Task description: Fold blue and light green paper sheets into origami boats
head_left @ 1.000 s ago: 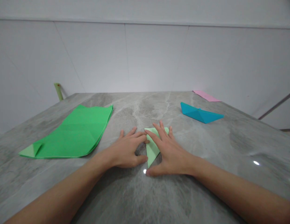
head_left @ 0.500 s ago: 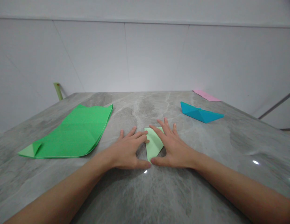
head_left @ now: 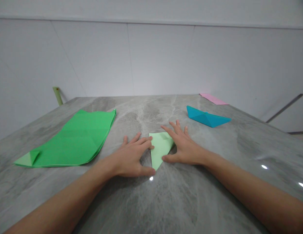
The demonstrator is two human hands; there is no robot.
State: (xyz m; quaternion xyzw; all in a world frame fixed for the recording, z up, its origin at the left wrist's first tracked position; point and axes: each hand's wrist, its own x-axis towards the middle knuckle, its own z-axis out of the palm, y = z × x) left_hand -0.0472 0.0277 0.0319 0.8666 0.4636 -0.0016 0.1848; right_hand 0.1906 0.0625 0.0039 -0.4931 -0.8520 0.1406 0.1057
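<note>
A small folded piece of light green paper (head_left: 159, 148) lies on the grey marbled table (head_left: 151, 201), its narrow point toward me. My left hand (head_left: 134, 156) rests along its left edge, fingers spread, with the index fingertip on the upper left side and the thumb tip at the lower point. On the right, my right hand (head_left: 184, 146) is open too. Its thumb tip touches the slanted right edge, and the palm side covers the paper's upper right corner. The other right fingers reach over the table beyond it.
A stack of bright green paper sheets (head_left: 78, 139) lies at the left, one corner turned up. Beyond my right hand sits a blue paper boat (head_left: 208, 117). Pink paper (head_left: 213, 98) is at the far right table edge, against the white wall (head_left: 161, 58).
My right hand has slid up and to the right, its thumb leaving the lower point, and more of the light green paper shows. The left hand stays nearly still.
</note>
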